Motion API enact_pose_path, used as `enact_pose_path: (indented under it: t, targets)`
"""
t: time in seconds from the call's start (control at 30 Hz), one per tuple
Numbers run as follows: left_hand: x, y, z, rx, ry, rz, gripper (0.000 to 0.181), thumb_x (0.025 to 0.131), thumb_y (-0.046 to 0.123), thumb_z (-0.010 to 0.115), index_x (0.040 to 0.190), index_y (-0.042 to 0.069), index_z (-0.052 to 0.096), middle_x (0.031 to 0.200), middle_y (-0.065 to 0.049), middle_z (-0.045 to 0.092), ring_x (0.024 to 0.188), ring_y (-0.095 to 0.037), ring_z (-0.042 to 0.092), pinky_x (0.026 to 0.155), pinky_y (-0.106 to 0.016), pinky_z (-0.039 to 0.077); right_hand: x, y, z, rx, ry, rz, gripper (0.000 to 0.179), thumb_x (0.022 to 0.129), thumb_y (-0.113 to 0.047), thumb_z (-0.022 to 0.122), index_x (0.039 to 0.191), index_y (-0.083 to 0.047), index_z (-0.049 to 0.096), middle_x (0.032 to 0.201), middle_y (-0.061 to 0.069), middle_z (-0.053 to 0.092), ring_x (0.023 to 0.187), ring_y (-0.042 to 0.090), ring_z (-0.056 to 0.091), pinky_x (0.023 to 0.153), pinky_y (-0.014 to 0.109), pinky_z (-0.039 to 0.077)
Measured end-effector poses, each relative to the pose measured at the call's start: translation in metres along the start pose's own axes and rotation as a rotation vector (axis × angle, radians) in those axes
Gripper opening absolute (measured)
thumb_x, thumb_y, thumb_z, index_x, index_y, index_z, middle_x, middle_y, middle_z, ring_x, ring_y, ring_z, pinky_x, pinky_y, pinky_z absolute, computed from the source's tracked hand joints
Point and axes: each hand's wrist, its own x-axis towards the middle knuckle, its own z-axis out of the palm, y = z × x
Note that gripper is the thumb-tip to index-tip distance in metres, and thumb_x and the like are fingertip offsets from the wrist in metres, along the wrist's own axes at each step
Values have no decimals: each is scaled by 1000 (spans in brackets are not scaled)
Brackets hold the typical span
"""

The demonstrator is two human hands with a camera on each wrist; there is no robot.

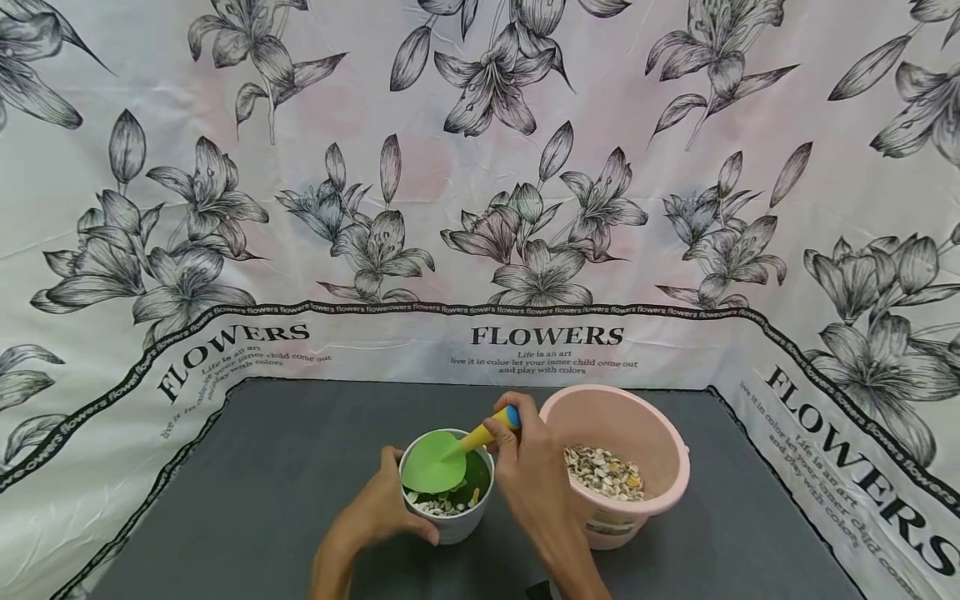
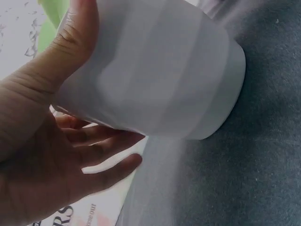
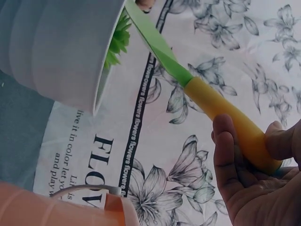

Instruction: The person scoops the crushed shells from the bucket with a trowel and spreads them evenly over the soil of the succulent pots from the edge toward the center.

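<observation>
My left hand (image 1: 382, 504) grips the side of a white ribbed flower pot (image 1: 459, 528), its thumb on the near wall and the other fingers round the far side. In the left wrist view the pot (image 2: 155, 70) fills the upper middle. My right hand (image 1: 528, 467) holds a small trowel by its yellow handle (image 3: 218, 106), which has a blue end. The trowel's green blade (image 1: 433, 462) lies over the pot's mouth. Inside the pot show pale chips (image 1: 438, 505), and green leaves (image 3: 118, 41) appear at its rim in the right wrist view.
A pink bucket (image 1: 652, 442) stands to the right of the pot, holding a heap of mixed pale chips (image 1: 603, 473). Both stand on a dark grey tabletop (image 1: 247, 500). Behind and beside it hangs a white flower-printed cloth (image 1: 360, 342).
</observation>
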Motion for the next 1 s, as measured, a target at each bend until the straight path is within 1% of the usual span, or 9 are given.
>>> enact_pose_path:
  t: [0.17, 0.33, 0.43, 0.53, 0.73, 0.8, 0.87, 0.93, 1.0]
  targets:
    - [-1, 0, -3, 21, -35, 7, 135, 49, 18, 108, 154, -9, 28, 143, -27, 55, 131, -40, 57, 110, -58, 48, 2, 1, -13, 49, -8, 57, 17, 105, -12, 62, 119, -4, 60, 91, 13, 69, 77, 19, 74, 61, 22, 53]
    - [1, -1, -8, 35, -116, 50, 147, 55, 28, 106, 166, -1, 13, 163, -33, 33, 150, -54, 36, 117, -70, 39, 7, 1, -37, 97, 51, 142, 19, 106, -15, 61, 121, -2, 61, 89, 15, 73, 74, 13, 73, 72, 24, 60]
    - [1, 4, -13, 50, -139, 73, 150, 58, 35, 104, 169, 6, 7, 165, -34, 29, 151, -55, 34, 116, -70, 41, 10, 3, -56, 104, 144, 167, 19, 107, -14, 61, 121, 0, 62, 90, 19, 74, 71, 8, 73, 69, 24, 63]
    - [2, 13, -15, 66, -125, 91, 146, 61, 38, 102, 170, 13, 8, 165, -32, 28, 152, -55, 33, 113, -70, 43, 12, 9, -77, 80, 260, 160, 20, 106, -13, 61, 120, 1, 63, 87, 19, 74, 68, 2, 70, 63, 20, 61]
    - [6, 41, -6, 106, -39, 181, 127, 69, 42, 98, 169, 27, 20, 174, -19, 18, 157, -53, 25, 113, -75, 41, 15, 28, -116, 90, 506, 97, 17, 106, -9, 60, 113, 6, 63, 80, -10, 67, 60, -5, 67, 60, 11, 57]
    - [8, 52, 2, 101, -10, 245, 119, 72, 41, 96, 167, 29, 26, 175, -14, 21, 158, -49, 27, 114, -74, 41, 15, 36, -126, 48, 598, 93, 21, 106, -13, 61, 112, 7, 64, 77, -18, 63, 57, -10, 63, 58, 8, 54]
    - [10, 64, 12, 91, 11, 307, 110, 75, 41, 93, 165, 30, 32, 174, -9, 26, 158, -43, 32, 116, -70, 42, 13, 43, -133, -33, 647, 108, 26, 106, -18, 63, 114, 6, 65, 77, -12, 66, 57, -14, 59, 57, 5, 50]
    - [12, 77, 24, 82, 18, 363, 102, 79, 41, 90, 164, 29, 35, 173, -7, 30, 157, -39, 36, 117, -64, 45, 12, 52, -139, -176, 632, 135, 29, 105, -22, 64, 118, 4, 66, 77, 0, 67, 57, -11, 55, 54, 6, 45]
    - [14, 89, 35, 84, 10, 402, 96, 83, 42, 86, 163, 27, 37, 171, -7, 33, 155, -36, 41, 117, -58, 47, 10, 62, -141, -318, 558, 138, 29, 104, -23, 66, 120, 2, 66, 80, 13, 69, 60, 0, 59, 54, 13, 45]
